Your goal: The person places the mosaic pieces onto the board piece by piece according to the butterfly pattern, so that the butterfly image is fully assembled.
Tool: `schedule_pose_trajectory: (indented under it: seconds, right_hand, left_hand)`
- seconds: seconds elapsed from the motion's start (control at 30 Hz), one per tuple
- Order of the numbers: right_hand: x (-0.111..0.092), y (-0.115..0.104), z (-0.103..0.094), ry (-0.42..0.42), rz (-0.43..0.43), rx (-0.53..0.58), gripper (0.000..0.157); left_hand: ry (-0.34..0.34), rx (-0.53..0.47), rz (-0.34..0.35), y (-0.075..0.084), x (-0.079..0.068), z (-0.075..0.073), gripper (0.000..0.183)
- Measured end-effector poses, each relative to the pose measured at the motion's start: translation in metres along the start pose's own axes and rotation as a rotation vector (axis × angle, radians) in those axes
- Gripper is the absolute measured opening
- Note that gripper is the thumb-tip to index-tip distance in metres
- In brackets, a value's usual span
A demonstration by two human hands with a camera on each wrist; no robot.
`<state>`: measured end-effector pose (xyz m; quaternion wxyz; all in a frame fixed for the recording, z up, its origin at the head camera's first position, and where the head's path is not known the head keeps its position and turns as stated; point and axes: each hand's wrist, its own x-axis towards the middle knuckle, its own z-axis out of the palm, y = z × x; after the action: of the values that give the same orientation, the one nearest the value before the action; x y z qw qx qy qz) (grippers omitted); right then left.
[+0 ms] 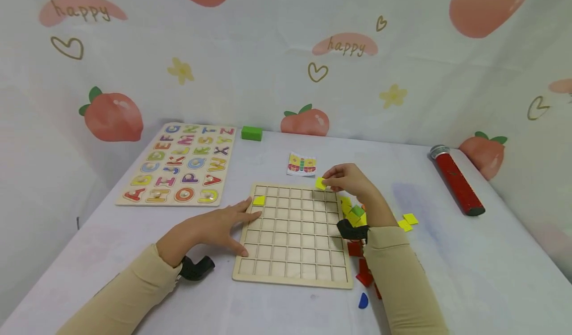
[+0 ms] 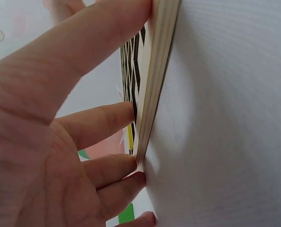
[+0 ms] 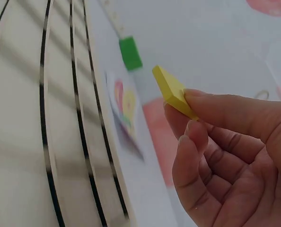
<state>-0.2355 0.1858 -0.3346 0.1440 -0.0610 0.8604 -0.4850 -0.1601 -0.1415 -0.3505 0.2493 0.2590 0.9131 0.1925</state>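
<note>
A wooden grid board point(image 1: 286, 235) lies in the middle of the table. One yellow square tile point(image 1: 258, 200) sits in its far-left cell area. My left hand point(image 1: 219, 227) rests with spread fingers on the board's left edge; the left wrist view shows fingertips point(image 2: 124, 111) against the rim. Above the board's far-right corner, my right hand point(image 1: 350, 181) pinches another yellow square tile point(image 3: 171, 90) between thumb and fingers. A small picture card point(image 1: 301, 164) with a butterfly pattern lies just beyond the board.
Loose yellow tiles point(image 1: 353, 219), a green one and several red tiles point(image 1: 364, 270) lie right of the board, partly under my right arm. A blue piece point(image 1: 363, 301) is nearer. An alphabet puzzle point(image 1: 178, 166), a green block point(image 1: 252, 133) and a red microphone point(image 1: 458, 181) lie farther out.
</note>
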Motion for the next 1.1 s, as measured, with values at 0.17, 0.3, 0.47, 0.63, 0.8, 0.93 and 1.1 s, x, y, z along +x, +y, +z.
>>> schedule_pose_trajectory:
  seconds: [0.17,0.3,0.47,0.63,0.8,0.93,1.1]
  right_hand:
    - [0.013,-0.019,0.035,-0.055,-0.024,0.096,0.019]
    - [0.024,-0.029,0.061,-0.081,-0.029,0.111,0.016]
    - [0.035,-0.033,0.091,-0.098,-0.017,0.075,0.015]
    - [0.037,-0.032,0.104,-0.111,-0.023,0.002,0.014]
    - [0.034,-0.033,0.104,-0.112,-0.04,-0.035,0.012]
    - [0.032,-0.033,0.105,-0.109,-0.059,-0.081,0.011]
    - [0.031,-0.035,0.107,-0.1,-0.076,-0.126,0.009]
  left_hand:
    - [-0.002,0.008,0.0,-0.002,0.0,0.0,0.089]
    - [-0.001,0.003,0.011,-0.005,0.001,0.001,0.09]
    - [0.005,-0.006,0.025,-0.009,0.002,0.002,0.092]
    - [-0.001,-0.013,0.021,-0.008,0.002,0.001,0.091]
    - [-0.007,-0.006,0.025,-0.006,0.003,0.0,0.091]
    - [-0.005,-0.001,0.035,-0.006,0.003,0.0,0.091]
    - [0.003,0.013,0.038,-0.006,0.003,-0.001,0.091]
